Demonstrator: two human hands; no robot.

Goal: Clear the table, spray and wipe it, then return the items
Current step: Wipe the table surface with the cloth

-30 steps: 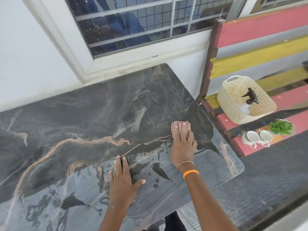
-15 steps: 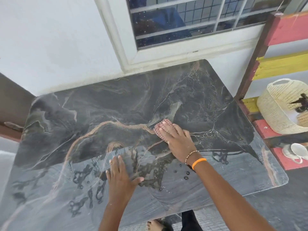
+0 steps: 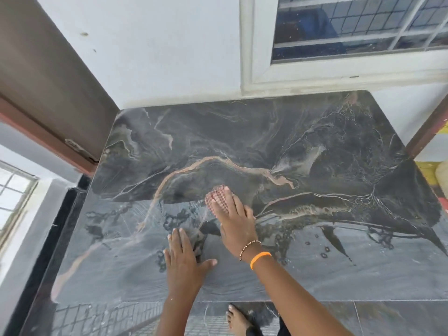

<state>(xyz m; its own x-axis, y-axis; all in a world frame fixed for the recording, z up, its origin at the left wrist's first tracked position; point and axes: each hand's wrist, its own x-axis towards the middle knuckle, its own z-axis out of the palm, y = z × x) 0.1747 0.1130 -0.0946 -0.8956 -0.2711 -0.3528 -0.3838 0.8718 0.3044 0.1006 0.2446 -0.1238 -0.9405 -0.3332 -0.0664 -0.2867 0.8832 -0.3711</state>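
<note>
The dark marble-patterned table fills the view, with wet streaks and droplets over its near half. My right hand lies flat near the table's middle, pressing a pink checked cloth onto the surface; only the cloth's far end shows beyond my fingertips. My left hand rests palm down on the wet tabletop nearer the front edge, fingers apart, holding nothing.
A white wall and a barred window stand behind the table. A brown door is at the left. A coloured bench edge shows at the far right. My bare foot is on the floor under the front edge.
My right hand has slid the cloth leftward across the table, from the right side toward the middle. The view has swung left, and the basket and cups on the bench have left the frame.
</note>
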